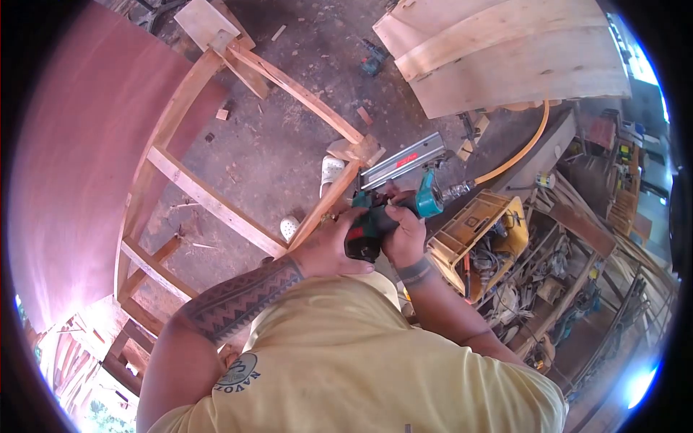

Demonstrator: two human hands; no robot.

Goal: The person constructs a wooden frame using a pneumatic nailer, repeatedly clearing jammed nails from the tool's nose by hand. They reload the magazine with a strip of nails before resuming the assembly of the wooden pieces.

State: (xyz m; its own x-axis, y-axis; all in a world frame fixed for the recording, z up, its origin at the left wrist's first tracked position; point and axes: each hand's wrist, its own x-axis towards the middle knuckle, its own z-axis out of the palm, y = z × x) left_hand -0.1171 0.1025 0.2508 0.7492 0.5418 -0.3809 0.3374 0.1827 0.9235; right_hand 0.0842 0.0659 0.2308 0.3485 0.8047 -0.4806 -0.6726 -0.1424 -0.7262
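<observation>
A teal and black air nailer (pixel 429 193) with a long silver magazine is held in front of my chest. My left hand (pixel 333 245) is closed round the dark head end of the tool. Closed round its dark grip is my right hand (pixel 404 234). An orange air hose (pixel 521 153) joins the tool at a metal coupling on the right. Just left of the tool stands a wooden frame (pixel 216 206) of light bars, its near corner close to the magazine.
A yellow crate (pixel 462 234) with tools and cables sits at my right, beside scrap wood. A large reddish panel (pixel 79 144) stands at the left, and curved plywood (pixel 512 58) at the top right. A teal drill (pixel 372 59) and wood offcuts lie on the floor.
</observation>
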